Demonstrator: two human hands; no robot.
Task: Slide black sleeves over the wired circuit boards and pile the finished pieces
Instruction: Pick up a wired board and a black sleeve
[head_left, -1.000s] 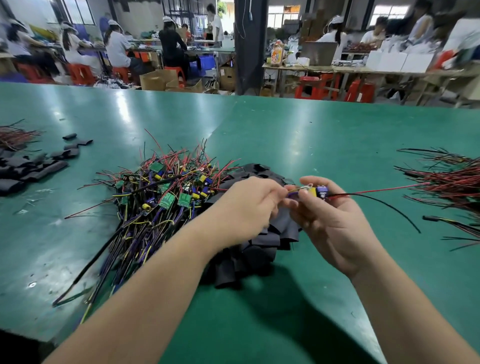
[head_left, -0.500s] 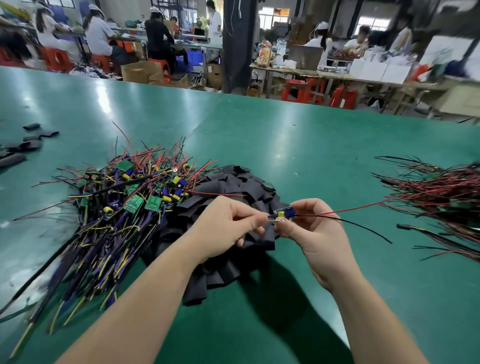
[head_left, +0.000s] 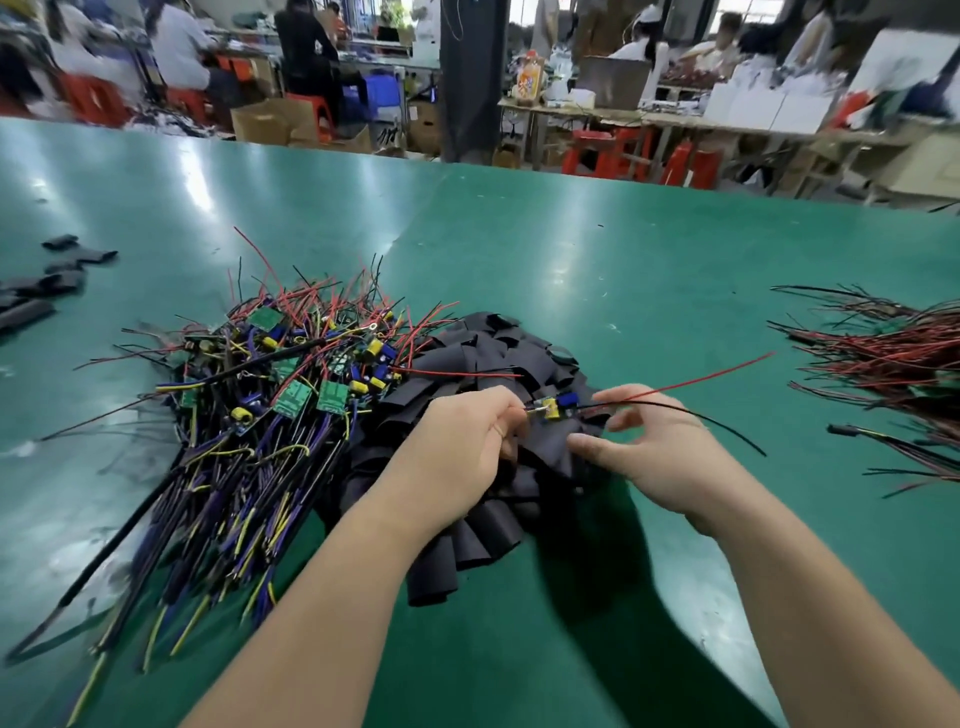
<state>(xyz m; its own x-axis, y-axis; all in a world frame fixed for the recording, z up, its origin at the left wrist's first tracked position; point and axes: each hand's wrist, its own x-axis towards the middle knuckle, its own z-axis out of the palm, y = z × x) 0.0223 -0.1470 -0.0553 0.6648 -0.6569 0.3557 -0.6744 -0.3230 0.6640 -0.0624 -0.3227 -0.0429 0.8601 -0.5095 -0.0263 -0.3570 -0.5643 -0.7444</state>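
Note:
My left hand (head_left: 467, 441) pinches the wire end of a small circuit board (head_left: 557, 406) with yellow and blue parts, held just above the heap of black sleeves (head_left: 493, 358). The board's red and black wires (head_left: 717, 371) trail to the right past my right hand (head_left: 660, 452). That hand's index finger lies along those wires. Its thumb is stretched away from them, down by the sleeves, and grips nothing that I can see. A tangled pile of wired boards (head_left: 291, 395) lies left of the sleeves. Another bundle of wired pieces (head_left: 893, 364) lies at the right edge.
The green table (head_left: 623, 260) runs far back. Loose black sleeves (head_left: 36, 296) lie at the far left. Long purple and yellow wires (head_left: 208, 545) fan toward the near left edge. People sit at benches with red stools behind the table.
My right thumb has come off the board and spread downward, so only my left hand holds the piece. The view has shifted slightly left and closer.

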